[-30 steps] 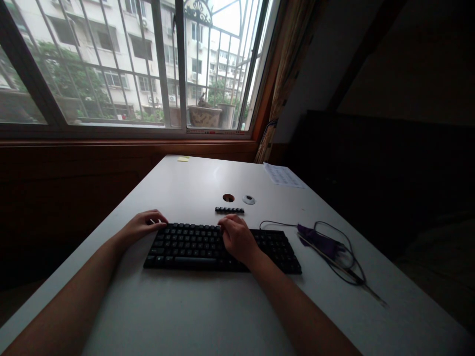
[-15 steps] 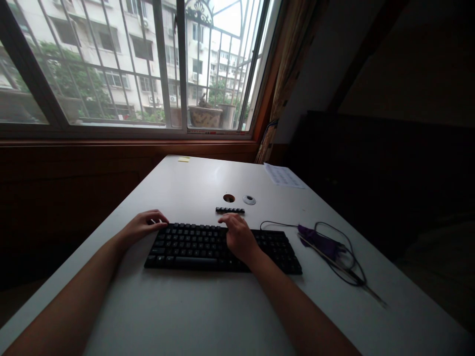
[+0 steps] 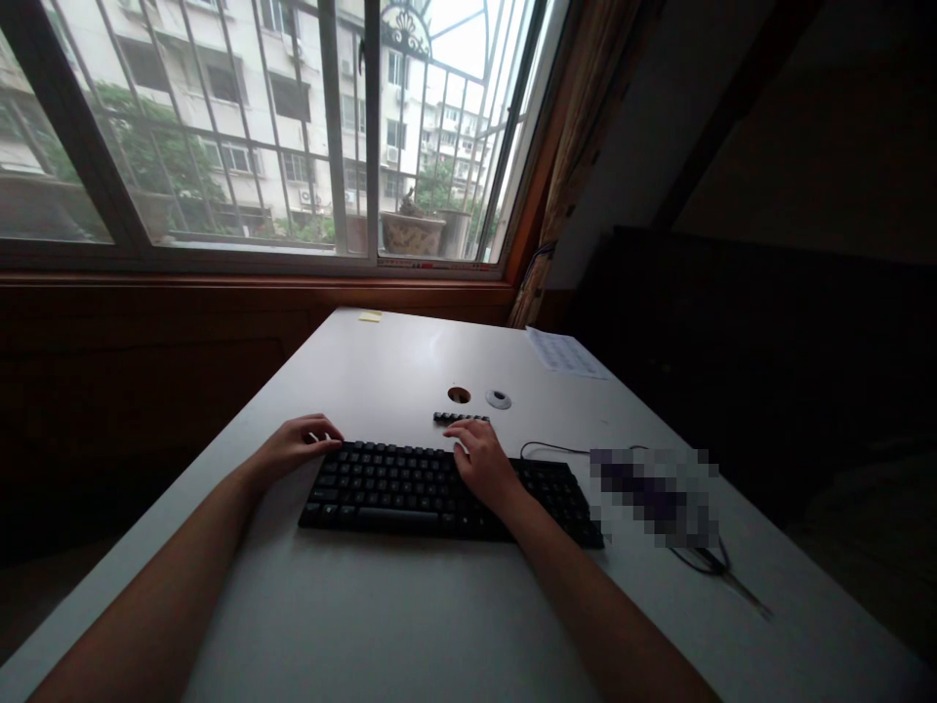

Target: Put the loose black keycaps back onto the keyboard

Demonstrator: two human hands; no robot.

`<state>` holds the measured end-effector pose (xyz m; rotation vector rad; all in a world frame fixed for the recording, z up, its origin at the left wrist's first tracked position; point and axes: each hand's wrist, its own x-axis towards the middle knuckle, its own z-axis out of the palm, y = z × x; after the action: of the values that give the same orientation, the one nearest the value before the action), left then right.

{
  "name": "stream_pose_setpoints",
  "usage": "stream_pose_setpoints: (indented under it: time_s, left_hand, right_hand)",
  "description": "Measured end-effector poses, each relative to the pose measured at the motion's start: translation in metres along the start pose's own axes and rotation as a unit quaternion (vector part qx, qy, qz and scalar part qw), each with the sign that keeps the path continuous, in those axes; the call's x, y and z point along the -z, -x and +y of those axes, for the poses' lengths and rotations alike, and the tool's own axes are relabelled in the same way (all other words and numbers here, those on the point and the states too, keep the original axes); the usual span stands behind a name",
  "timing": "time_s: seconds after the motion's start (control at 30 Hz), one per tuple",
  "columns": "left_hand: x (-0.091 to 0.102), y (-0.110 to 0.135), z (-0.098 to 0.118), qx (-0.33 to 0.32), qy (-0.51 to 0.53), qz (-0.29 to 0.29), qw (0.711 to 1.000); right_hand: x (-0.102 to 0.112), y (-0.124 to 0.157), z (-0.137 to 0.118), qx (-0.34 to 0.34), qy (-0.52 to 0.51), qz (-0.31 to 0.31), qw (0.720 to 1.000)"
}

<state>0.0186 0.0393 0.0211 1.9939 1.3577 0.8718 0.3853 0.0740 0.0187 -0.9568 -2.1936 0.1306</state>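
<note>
A black keyboard point(image 3: 395, 483) lies on a white table point(image 3: 410, 625). My left hand point(image 3: 297, 444) rests at the keyboard's top left corner, fingers curled over its edge. My right hand point(image 3: 483, 461) lies over the keyboard's back edge, near the middle. Its fingers reach toward a short row of loose black keycaps point(image 3: 450, 418) on the table just behind the keyboard, and the fingertips are at that row. Whether they grip a keycap is not visible.
Behind the keycaps are a round cable hole point(image 3: 459, 395) and its white cap point(image 3: 499, 399). A black cable point(image 3: 556, 450) and a blurred purple object point(image 3: 651, 488) lie right of the keyboard. A paper sheet point(image 3: 565, 351) and a yellow note point(image 3: 370, 315) lie near the window.
My right hand has slid forward from the keys to the keyboard's back edge, its fingers now at the loose keycap row. The left hand has stayed put. The view shifted slightly.
</note>
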Motion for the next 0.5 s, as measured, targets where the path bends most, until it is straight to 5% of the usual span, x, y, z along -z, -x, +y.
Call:
stream_pose_setpoints:
  time_s: [0.2,0.5]
  left_hand:
    - [-0.001,0.0,0.002,-0.007,0.007,0.007,1.0]
    - [-0.002,0.0,-0.004,-0.021,0.007,0.012,1.0]
  right_hand:
    - [0.006,-0.03,0.018,-0.007,0.031,-0.029,0.999]
    - [-0.022,-0.068,0.035,-0.022,0.11,-0.121,0.986]
